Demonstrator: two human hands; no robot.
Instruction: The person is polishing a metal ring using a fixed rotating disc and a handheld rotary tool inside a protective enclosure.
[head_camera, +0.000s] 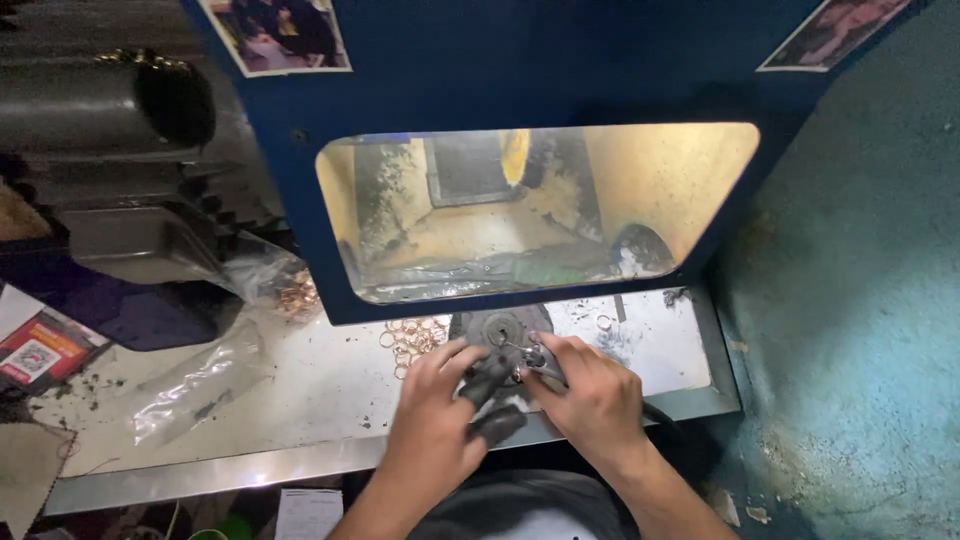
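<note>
Grimy white bench top (330, 385) under blue metal hood with lit window (540, 80). Left hand (440, 415), dark-smudged fingers curled, grips small dark metal piece (492, 372) at round grey wheel hub (497, 328). Right hand (590, 395) pinches same piece. Pile of thin copper-coloured rings (412, 338) just left.

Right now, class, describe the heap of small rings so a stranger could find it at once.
Start at the blue cabinet with its lit window. On the pale bench below its left corner, beside the left hand, lie the small rings: coppery loose loops, unlike the clear plastic bag farther left.
</note>
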